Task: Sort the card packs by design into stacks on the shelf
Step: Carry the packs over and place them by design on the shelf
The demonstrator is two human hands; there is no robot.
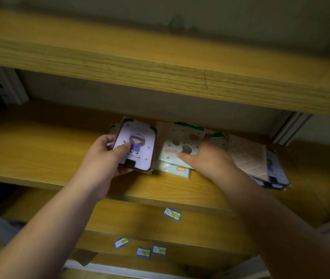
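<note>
The left hand (107,156) grips a purple pack (135,144) upright at the shelf's (39,150) left; the right hand (206,158), seemingly pinching the mint pack (177,150), sits just right of it.

Purple-girl pack (135,146) lies beside mint pack (177,152) on shelf (39,150).

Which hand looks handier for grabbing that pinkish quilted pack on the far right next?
The right hand, probably. It rests on the mint pack, right beside the pinkish quilted pack, while the left hand already grips the purple pack farther away.
</note>
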